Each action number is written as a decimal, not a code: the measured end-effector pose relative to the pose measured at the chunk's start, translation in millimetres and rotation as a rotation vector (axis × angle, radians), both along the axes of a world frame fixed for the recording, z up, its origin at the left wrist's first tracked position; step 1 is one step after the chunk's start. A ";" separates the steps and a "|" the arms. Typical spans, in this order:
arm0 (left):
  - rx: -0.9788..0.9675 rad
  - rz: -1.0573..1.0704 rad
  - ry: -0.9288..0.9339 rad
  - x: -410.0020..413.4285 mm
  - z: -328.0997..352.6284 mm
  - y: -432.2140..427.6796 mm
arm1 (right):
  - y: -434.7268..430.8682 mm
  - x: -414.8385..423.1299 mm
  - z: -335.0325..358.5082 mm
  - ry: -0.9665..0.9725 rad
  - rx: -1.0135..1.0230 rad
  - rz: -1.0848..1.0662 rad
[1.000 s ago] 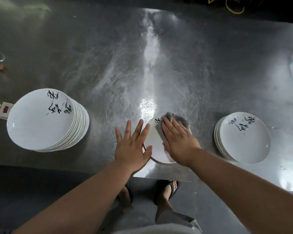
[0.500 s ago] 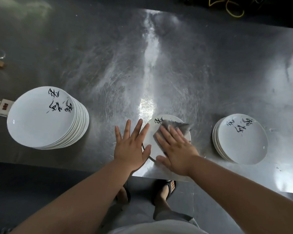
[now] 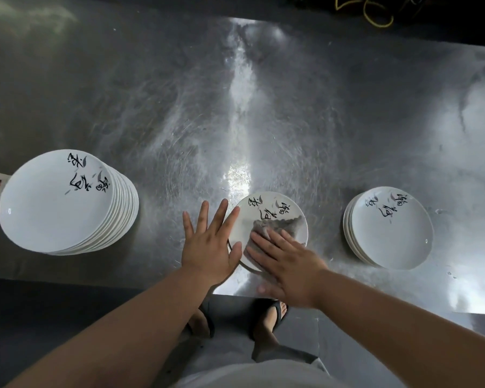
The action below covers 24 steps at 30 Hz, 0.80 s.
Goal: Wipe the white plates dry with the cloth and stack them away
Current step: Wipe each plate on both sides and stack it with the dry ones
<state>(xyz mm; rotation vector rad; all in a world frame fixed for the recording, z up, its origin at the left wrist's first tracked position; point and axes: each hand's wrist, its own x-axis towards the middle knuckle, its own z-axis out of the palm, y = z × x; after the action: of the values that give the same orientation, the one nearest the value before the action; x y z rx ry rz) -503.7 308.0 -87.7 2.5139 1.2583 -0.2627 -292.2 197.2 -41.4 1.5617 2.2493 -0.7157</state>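
Two sandalled feet [image 3: 277, 315] show below the near edge of the steel table [image 3: 263, 107], and both arms reach forward from there. The left hand [image 3: 210, 247] lies flat on the metal with its fingers spread and straight, holding nothing; its thumb and forefinger meet the left rim of the single white plate [image 3: 266, 208], probably to stop it sliding under the rubbing. The right hand [image 3: 289, 267], also flat and unclenched, presses the grey cloth [image 3: 280, 226] down on the plate's near half, leaving the black brush lettering on the far half uncovered. The plate sits close to the table's front edge, within easy reach, between a tall stack of plates [image 3: 53, 205] well to the left and a shorter stack [image 3: 389, 231] to the right. Which pile is wiped cannot be told; the shorter one is likely the growing dry pile. A yellow cable [image 3: 375, 18] lies beyond the table's far edge.
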 end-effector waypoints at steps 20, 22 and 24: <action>-0.004 -0.020 0.054 1.8 0.4 2.1 | 5.3 47.0 6.6 -0.171 0.101 -0.206; -0.017 -0.021 0.058 1.9 0.2 2.5 | 33.8 33.4 3.1 -0.187 0.116 -0.213; -0.019 -0.029 0.067 2.0 -0.6 2.5 | 61.8 18.3 -1.9 -0.164 0.116 -0.153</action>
<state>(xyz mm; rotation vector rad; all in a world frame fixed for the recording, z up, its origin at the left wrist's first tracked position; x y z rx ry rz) -501.7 310.5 -88.3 2.5279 1.2389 -0.3667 -273.9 259.0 -43.2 1.7932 2.1029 -0.4821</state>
